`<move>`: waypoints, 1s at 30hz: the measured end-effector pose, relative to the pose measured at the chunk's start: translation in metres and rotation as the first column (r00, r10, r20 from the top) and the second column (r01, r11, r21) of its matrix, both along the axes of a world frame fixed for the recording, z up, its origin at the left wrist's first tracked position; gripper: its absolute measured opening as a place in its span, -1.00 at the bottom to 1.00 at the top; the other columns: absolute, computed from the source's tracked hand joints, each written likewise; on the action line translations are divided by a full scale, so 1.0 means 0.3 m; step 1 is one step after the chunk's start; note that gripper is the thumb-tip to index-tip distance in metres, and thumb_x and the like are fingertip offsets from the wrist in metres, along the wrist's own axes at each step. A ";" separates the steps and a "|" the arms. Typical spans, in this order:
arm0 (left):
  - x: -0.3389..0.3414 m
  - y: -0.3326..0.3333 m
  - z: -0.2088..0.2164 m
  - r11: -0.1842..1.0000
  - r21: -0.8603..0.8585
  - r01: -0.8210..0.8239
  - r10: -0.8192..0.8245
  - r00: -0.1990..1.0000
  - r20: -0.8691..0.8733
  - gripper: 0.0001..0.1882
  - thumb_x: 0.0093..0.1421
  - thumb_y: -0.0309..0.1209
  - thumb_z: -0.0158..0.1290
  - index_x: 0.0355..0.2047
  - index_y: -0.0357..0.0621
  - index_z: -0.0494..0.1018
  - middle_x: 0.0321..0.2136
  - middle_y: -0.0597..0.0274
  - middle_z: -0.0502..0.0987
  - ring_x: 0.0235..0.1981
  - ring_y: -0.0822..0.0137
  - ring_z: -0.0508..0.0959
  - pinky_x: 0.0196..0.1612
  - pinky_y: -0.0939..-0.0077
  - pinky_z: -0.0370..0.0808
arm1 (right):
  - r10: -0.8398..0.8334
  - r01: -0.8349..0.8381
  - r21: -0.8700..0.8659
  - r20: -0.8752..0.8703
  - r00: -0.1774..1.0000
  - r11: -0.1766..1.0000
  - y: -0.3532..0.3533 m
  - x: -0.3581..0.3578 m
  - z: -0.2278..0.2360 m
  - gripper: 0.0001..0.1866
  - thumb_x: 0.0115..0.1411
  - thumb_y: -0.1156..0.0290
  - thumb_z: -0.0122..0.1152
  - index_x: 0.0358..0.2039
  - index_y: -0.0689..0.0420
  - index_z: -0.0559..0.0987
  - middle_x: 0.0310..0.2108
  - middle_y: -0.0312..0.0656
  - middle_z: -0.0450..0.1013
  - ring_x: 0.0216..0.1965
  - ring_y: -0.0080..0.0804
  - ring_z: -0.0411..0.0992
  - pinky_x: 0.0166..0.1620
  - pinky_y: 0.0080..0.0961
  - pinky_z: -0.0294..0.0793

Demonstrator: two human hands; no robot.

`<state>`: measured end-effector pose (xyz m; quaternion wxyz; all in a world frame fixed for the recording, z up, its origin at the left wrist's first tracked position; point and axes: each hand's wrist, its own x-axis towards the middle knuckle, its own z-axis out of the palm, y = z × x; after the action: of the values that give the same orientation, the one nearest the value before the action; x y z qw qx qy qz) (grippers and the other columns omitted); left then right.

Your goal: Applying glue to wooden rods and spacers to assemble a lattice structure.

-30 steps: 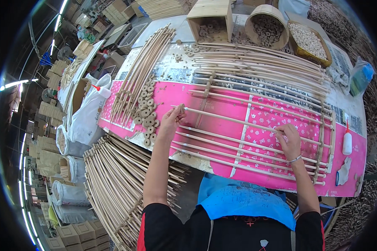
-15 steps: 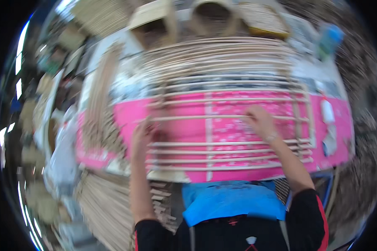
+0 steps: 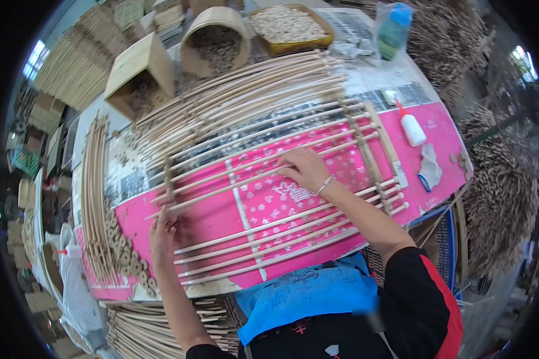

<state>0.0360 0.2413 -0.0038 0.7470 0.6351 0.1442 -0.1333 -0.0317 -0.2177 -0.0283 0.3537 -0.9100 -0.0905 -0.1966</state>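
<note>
My right hand (image 3: pixel 305 170) pinches a long thin wooden rod (image 3: pixel 221 191) near its middle, above the pink table cover. My left hand (image 3: pixel 161 236) has its fingers curled at the rod's left end, partly hidden from view. Beyond this rod, more rods lie side by side across a left wooden crosspiece (image 3: pixel 169 179) and a right wooden crosspiece (image 3: pixel 365 149). Closer to me, several parallel rods (image 3: pixel 251 230) form a separate row, and my right forearm passes over them.
A white glue bottle (image 3: pixel 412 130) and a glove (image 3: pixel 429 167) lie at the right. Small wooden rings (image 3: pixel 129 257) and a rod bundle (image 3: pixel 94 203) sit at the left. A wooden box (image 3: pixel 126 78), a round container (image 3: pixel 188 45), a yellow tray (image 3: pixel 290 46) and a blue-green bottle (image 3: pixel 392 36) stand behind.
The whole view has turned, so table and rods now slant up to the right, and the picture is sharper. Both hands stay at the same rod, my right hand closer to its middle.
</note>
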 end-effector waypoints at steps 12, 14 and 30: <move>-0.005 -0.010 0.035 0.467 0.799 -0.378 -0.453 0.673 0.584 -0.55 0.16 -0.24 0.34 0.06 0.03 0.58 -0.25 0.23 0.56 -0.20 0.17 0.59 -0.20 0.24 0.46 | 0.003 -0.003 -0.003 -0.078 0.997 1.000 0.008 -0.001 0.037 -0.85 0.14 0.33 0.41 -0.31 0.08 0.65 -0.38 -0.25 0.55 -0.26 -0.21 0.51 -0.09 -0.24 0.40; -0.005 -0.032 0.047 0.373 0.857 -0.357 -0.505 0.696 0.510 -0.49 0.10 -0.30 0.35 0.10 0.18 0.57 -0.10 0.24 0.53 -0.09 0.11 0.53 -0.07 0.15 0.40 | 0.009 -0.009 0.001 -0.107 0.994 1.000 0.011 -0.002 0.038 -0.85 0.14 0.34 0.41 -0.32 0.09 0.65 -0.37 -0.24 0.53 -0.26 -0.21 0.49 -0.10 -0.24 0.40; -0.031 -0.054 0.012 0.321 0.844 -0.431 -0.484 0.691 0.537 -0.60 0.13 -0.36 0.30 0.01 0.12 0.60 -0.16 0.22 0.55 -0.08 0.12 0.56 0.01 0.16 0.45 | -0.056 0.059 -0.155 0.028 0.998 0.986 0.046 -0.014 0.051 -0.85 0.18 0.37 0.38 -0.27 0.14 0.66 -0.28 -0.19 0.51 -0.13 -0.15 0.45 -0.01 -0.17 0.37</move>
<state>0.0267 0.2252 0.0000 0.2155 0.9420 -0.1251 0.2247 -0.0360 -0.2040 -0.0129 0.2745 -0.9347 -0.0835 -0.2097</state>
